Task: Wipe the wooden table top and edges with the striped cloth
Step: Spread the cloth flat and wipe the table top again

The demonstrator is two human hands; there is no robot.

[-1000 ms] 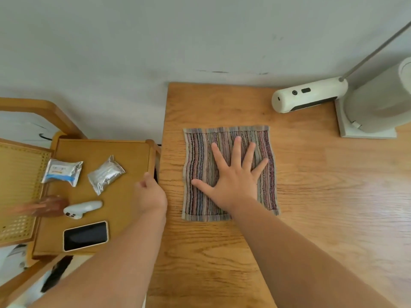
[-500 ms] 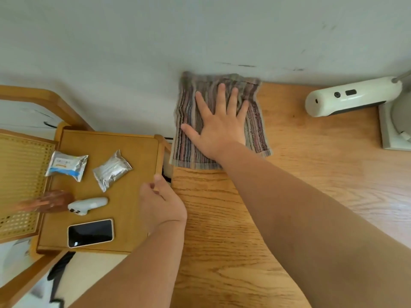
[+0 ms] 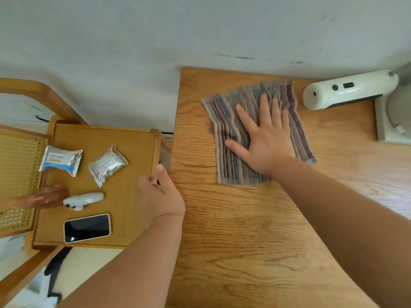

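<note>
1. Right hand (image 3: 266, 143): lies flat, palm down, on the striped cloth (image 3: 233, 170). Fingers are straight and spread, thumb out to the left. It presses on the cloth and does not curl round it.

2. Striped cloth: lies spread on the far part of the wooden counter (image 3: 244, 230), near the wall (image 3: 133, 52). Its far edge lies a little short of the counter's back edge. The cloth sits skewed, with its stripes running away from the person. Its outline is blurred.

3. Left hand (image 3: 160, 196): sits at the left edge of the counter, beside the gap to the side counter (image 3: 124, 207). Fingers are curled and the thumb points forward. Whether it grips the edge cannot be determined.

4. Right rear of the counter: a white cylindrical device (image 3: 347, 90) lies near the cloth without touching it. A pale base (image 3: 387, 130) stands just behind it.

5. Side counter, lower and to the left: carries two foil packets (image 3: 60, 160) (image 3: 107, 164), a small white device (image 3: 83, 200) and a phone (image 3: 87, 227) lying screen up.
</note>
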